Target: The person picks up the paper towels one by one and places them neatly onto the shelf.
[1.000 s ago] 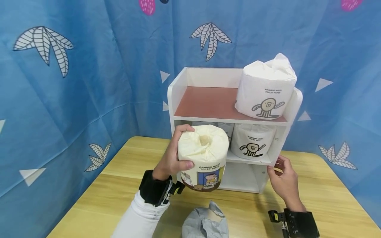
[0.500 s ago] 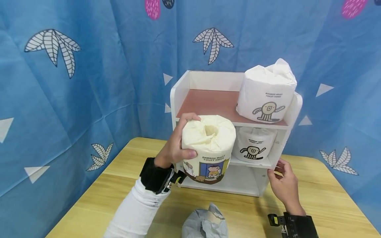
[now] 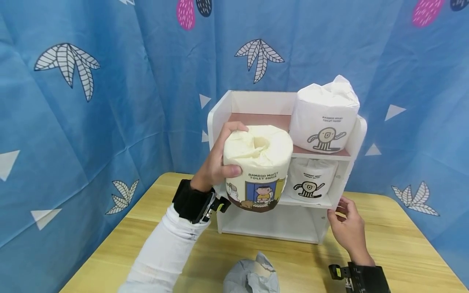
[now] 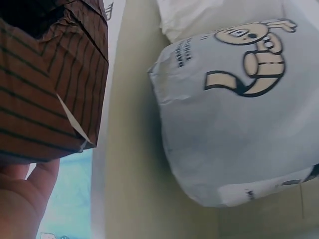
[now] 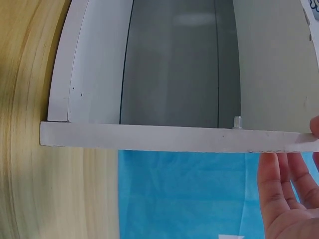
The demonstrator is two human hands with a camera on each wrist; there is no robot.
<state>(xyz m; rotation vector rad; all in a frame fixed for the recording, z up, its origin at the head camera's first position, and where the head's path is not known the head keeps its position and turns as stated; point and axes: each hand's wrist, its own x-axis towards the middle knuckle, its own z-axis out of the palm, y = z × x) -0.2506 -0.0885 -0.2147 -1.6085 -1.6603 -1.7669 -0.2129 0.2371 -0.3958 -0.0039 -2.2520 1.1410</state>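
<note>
My left hand (image 3: 213, 165) grips a cream-wrapped toilet paper roll (image 3: 258, 167), thumb on its near side and fingers behind. The roll is held raised before a white shelf unit (image 3: 219, 120), with its wrapped core end up. In the left wrist view the brown striped underside (image 4: 45, 99) of this roll shows beside a grey-wrapped roll (image 4: 229, 129) in the middle compartment. At the shelf's right side panel, my right hand (image 3: 349, 230) holds the panel's front edge, with thumb and fingers on either side in the right wrist view.
A white-wrapped roll (image 3: 324, 114) stands at the right of the top shelf, another white roll (image 3: 311, 181) below it in the middle compartment. A torn grey wrapped bundle (image 3: 238, 278) lies on the wooden table (image 3: 146, 228) in front. Blue curtain (image 3: 146, 101) hangs behind.
My left hand has lifted the cream roll higher, up to the level of the top shelf's front edge, and slightly right. My right hand stays at the side panel.
</note>
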